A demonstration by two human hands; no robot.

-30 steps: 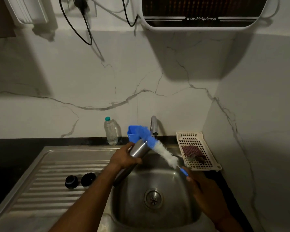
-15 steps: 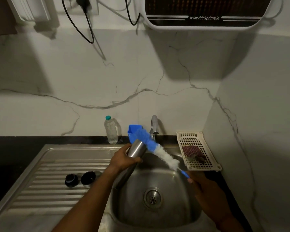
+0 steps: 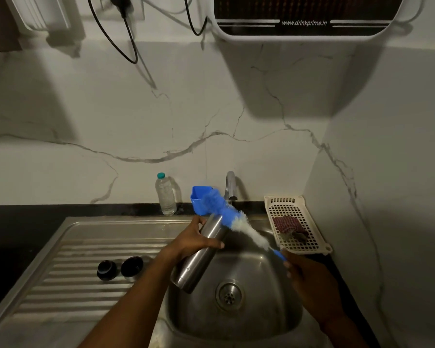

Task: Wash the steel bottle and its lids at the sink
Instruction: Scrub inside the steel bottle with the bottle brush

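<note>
My left hand (image 3: 195, 241) grips the steel bottle (image 3: 199, 262) round its upper part and holds it tilted over the left side of the sink basin (image 3: 261, 312), mouth pointing up and away. My right hand (image 3: 309, 277) holds the blue handle of a bottle brush (image 3: 239, 224) with blue and white bristles. The brush's blue tip lies at the bottle's mouth, outside it. Two dark lids (image 3: 107, 270) (image 3: 132, 266) sit side by side on the ribbed drainboard (image 3: 60, 285), left of the basin.
A tap (image 3: 230, 184) stands behind the basin, with a blue plastic holder (image 3: 197, 199) and a clear water bottle (image 3: 165, 194) to its left. A white perforated tray (image 3: 286, 207) holding a scrub pad (image 3: 288, 226) lies right of the basin. A wall rises close on the right.
My left hand has lowered the bottle slightly and tipped it more upright. The brush has shifted a little up and left at the bottle's mouth.
</note>
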